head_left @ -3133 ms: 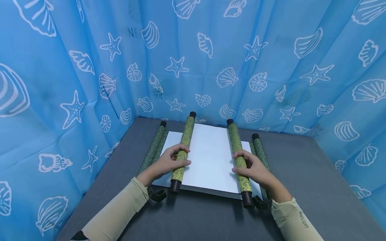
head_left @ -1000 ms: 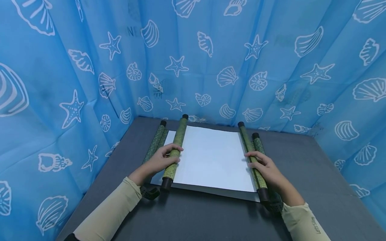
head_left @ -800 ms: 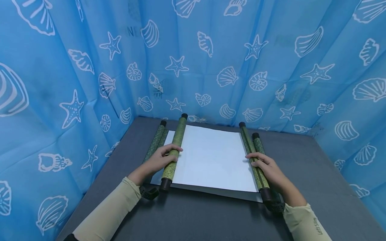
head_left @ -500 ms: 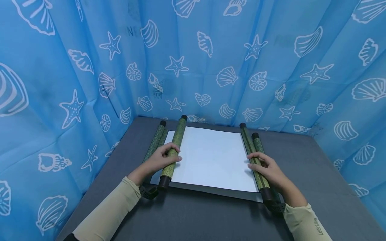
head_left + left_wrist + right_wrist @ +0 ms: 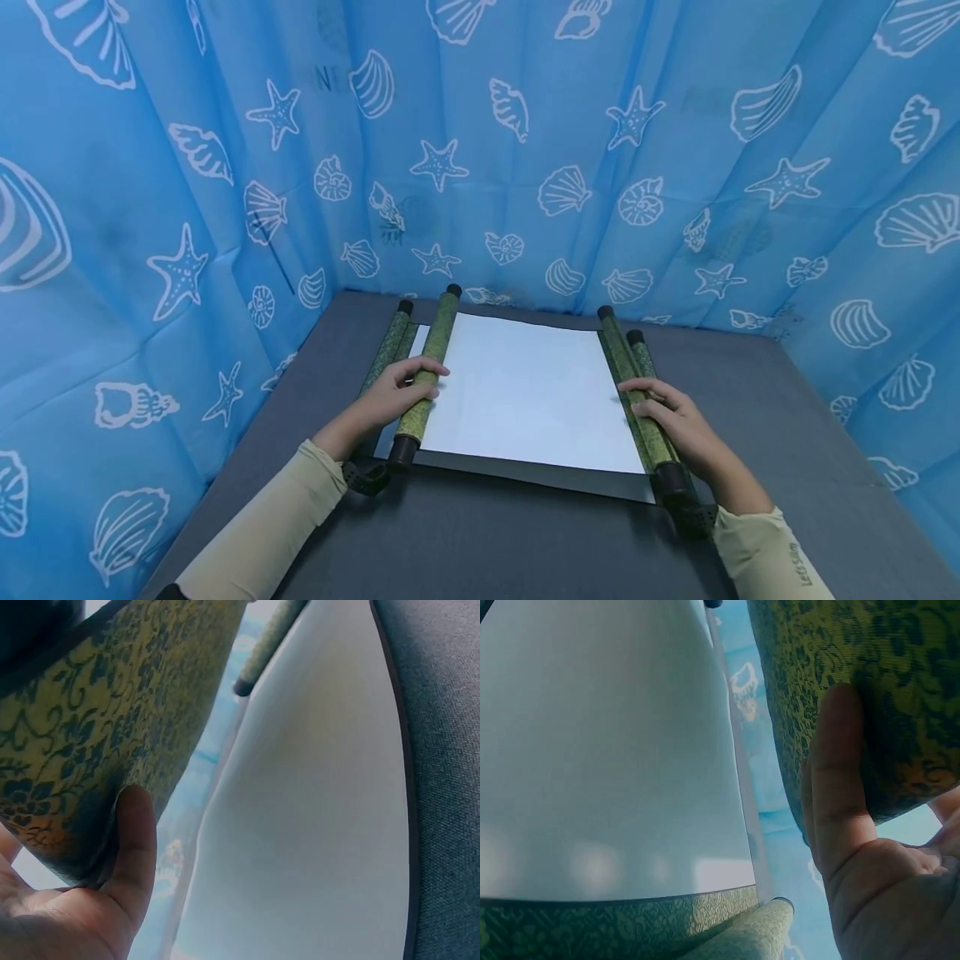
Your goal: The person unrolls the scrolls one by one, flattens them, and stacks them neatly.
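Observation:
A hand scroll lies partly unrolled on the table, its blank white paper [image 5: 532, 392] spread between two yellow-green patterned rolls with dark end knobs. My left hand [image 5: 390, 393] grips the left roll [image 5: 445, 329] from its outer side; in the left wrist view the thumb [image 5: 136, 832] presses on the floral cloth. With my right hand [image 5: 678, 421] I hold the right roll [image 5: 617, 346], fingers over its top; the right wrist view shows a finger [image 5: 840, 765] along the cloth. Further white paper and darker green outer rolls [image 5: 392, 346] [image 5: 642, 354] lie beneath and outside the held rolls.
A grey cloth-covered table [image 5: 525, 550] bears everything. Blue curtains [image 5: 480, 125] printed with white shells and starfish hang behind it and at both sides. Black wrist straps [image 5: 366, 479] sit at the cuffs of pale sleeves [image 5: 262, 525].
Both hands have moved apart, the left roll leftward and the right roll rightward. A wider stretch of white paper shows between them. In the last half second they shifted only slightly outward.

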Motion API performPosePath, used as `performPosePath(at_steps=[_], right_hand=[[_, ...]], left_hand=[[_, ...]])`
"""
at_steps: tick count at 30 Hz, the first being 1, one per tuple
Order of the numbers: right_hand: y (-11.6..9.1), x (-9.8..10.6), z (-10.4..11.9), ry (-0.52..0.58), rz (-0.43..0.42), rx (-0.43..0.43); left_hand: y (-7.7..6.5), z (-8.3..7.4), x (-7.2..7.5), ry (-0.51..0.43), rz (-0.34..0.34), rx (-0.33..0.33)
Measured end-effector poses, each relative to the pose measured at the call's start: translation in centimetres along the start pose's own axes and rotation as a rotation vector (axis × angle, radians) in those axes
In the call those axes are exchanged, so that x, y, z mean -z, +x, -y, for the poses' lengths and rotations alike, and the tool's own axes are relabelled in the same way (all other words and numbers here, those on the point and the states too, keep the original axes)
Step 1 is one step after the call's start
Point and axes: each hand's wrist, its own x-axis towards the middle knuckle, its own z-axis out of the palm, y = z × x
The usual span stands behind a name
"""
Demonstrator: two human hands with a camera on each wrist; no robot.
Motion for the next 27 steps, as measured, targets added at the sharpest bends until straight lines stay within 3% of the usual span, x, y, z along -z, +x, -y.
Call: performPosePath(at_steps=[8, 18, 27], right_hand=[[-0.2, 0.5, 0.0, -0.005, -0.01, -0.005], [-0.7, 0.8, -0.3, -0.015, -0.021, 0.02], [-1.0, 1.4, -0.5, 0.0, -0.03, 0.016]], left_hand=[[-0.1, -0.5, 0.1, -0.008, -0.015, 0.031], [-0.1, -0.2, -0.1, -0.086, 0.026, 0.039], [0.0, -0.1, 0.2, -0.066, 0.012, 0.042]])
